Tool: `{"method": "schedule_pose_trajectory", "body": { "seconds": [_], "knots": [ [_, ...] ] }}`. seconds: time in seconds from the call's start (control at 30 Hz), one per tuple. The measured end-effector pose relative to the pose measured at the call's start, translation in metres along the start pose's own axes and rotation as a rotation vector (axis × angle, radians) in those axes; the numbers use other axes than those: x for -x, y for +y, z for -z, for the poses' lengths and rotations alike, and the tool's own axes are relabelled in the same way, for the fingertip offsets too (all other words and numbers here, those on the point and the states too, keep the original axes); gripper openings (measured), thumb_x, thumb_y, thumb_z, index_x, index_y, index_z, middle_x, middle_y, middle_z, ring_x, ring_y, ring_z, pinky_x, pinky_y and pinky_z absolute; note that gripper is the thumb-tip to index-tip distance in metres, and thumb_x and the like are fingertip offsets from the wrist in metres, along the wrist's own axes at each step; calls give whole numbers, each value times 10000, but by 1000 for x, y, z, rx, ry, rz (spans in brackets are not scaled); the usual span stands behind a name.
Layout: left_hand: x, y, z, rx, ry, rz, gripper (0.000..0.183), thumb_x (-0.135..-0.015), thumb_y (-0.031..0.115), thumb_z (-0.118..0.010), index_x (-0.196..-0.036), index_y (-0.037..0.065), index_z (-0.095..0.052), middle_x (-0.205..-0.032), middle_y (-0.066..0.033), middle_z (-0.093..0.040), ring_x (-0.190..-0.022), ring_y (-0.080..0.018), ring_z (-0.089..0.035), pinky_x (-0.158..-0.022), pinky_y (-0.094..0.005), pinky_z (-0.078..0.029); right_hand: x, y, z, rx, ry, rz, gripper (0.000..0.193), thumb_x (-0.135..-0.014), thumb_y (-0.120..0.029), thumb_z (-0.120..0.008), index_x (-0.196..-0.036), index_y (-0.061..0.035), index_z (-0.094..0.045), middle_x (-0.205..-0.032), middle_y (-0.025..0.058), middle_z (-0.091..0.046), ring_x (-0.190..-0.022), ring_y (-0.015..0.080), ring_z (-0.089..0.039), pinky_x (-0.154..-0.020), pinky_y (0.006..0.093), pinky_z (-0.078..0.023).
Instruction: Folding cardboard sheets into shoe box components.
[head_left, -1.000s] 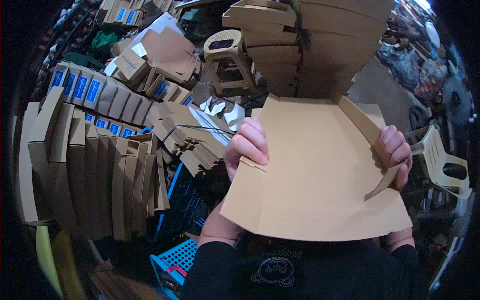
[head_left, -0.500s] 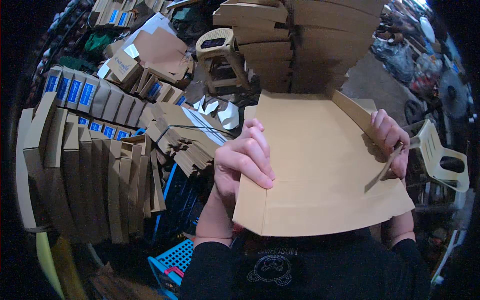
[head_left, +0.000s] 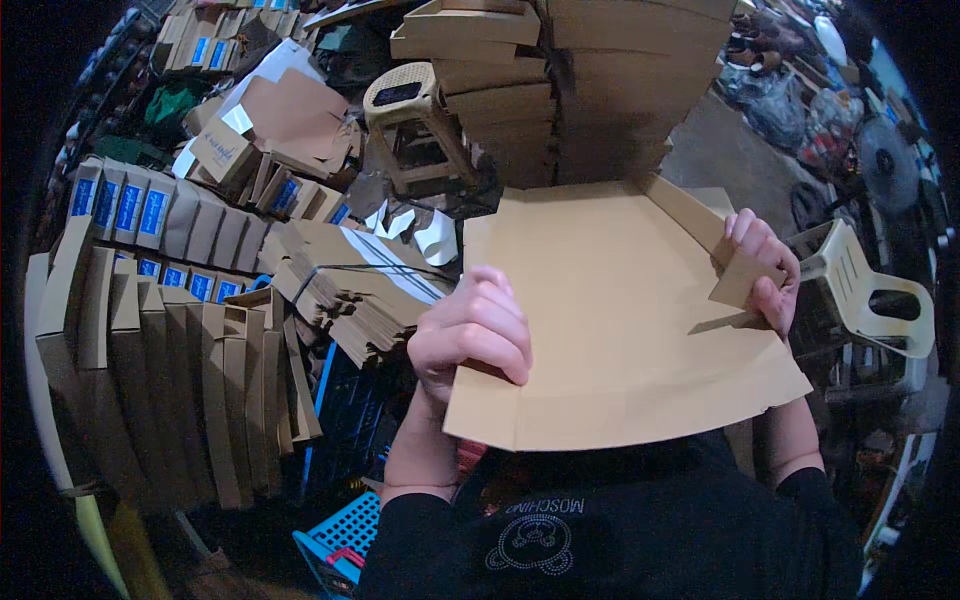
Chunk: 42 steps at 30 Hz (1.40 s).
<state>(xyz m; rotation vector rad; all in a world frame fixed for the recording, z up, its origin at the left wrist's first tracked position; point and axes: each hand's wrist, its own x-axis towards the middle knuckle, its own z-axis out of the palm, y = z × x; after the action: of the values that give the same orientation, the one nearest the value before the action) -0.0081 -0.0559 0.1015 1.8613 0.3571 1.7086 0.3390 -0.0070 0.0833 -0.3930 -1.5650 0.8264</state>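
A flat brown cardboard box blank [head_left: 620, 300] is held up in front of my chest, its creased near edge turned toward me. My left hand [head_left: 474, 330] grips its left side, fingers curled over the edge onto the top face. On the right, my right hand [head_left: 762, 268] pinches a small corner flap [head_left: 745, 281] beside the raised right side wall [head_left: 690, 215]. That wall stands up along the right edge, while the near panel lies nearly flat. My left thumb is hidden behind the board.
Folded cardboard boxes [head_left: 160, 370] stand in rows at the left, near a strapped bundle of flat cardboard [head_left: 350, 280]. A stool [head_left: 412, 120] and a tall cardboard stack [head_left: 630, 90] are beyond. A cream plastic chair [head_left: 870, 290] is at right, a blue basket [head_left: 340, 535] low left.
The corner flap under my right hand has turned inward and now shows its broad face. Both hands and the blank appear slightly further left in view, as does the background.
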Motion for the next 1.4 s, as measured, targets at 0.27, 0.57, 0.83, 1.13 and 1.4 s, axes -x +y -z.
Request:
{"method": "schedule_pose_trajectory", "body": {
  "seconds": [0.27,0.57,0.83,1.13,1.4],
  "knots": [
    [-9,-4,25,279,-422,250,214,-826,276,-868,-829,77,-788,-826,-9,-724,-789,-202,-689,-897,-408,-512,0,-2,1,46,-112,-42,436,-896,-324,-775,-704,-72,-475,-769,41,-499,-803,222,-425,-777,387,-328],
    [0,-5,14,268,-254,311,458,-1006,504,-723,-874,72,-797,-825,-30,-752,-824,-212,-723,-914,-431,-500,11,3,9,117,-57,-115,402,-955,-331,-725,-738,-76,-504,-837,55,-510,-896,238,-442,-837,402,-343],
    [59,-85,7,-178,121,258,717,-1085,677,-439,-997,11,-690,-946,-119,-661,-937,-254,-633,-867,-390,-497,36,13,-2,203,203,-94,211,-1012,-82,-644,-831,-42,-544,-953,46,-562,-949,194,-499,-919,367,-393],
    [56,-79,-1,96,336,402,422,-1182,396,-407,-1104,22,-586,-1092,-102,-580,-992,-175,-559,-959,-339,-434,45,17,-15,381,38,-38,143,-1081,-189,-564,-1021,-61,-543,-950,64,-531,-965,228,-484,-944,411,-413],
    [39,-62,10,-247,-38,414,162,-952,5,-750,-1113,20,-735,-889,-60,-625,-874,-194,-608,-814,-307,-491,27,5,4,491,-140,-207,84,-897,-27,-797,-921,-25,-716,-915,56,-699,-933,227,-626,-901,346,-487]
  ]
}}
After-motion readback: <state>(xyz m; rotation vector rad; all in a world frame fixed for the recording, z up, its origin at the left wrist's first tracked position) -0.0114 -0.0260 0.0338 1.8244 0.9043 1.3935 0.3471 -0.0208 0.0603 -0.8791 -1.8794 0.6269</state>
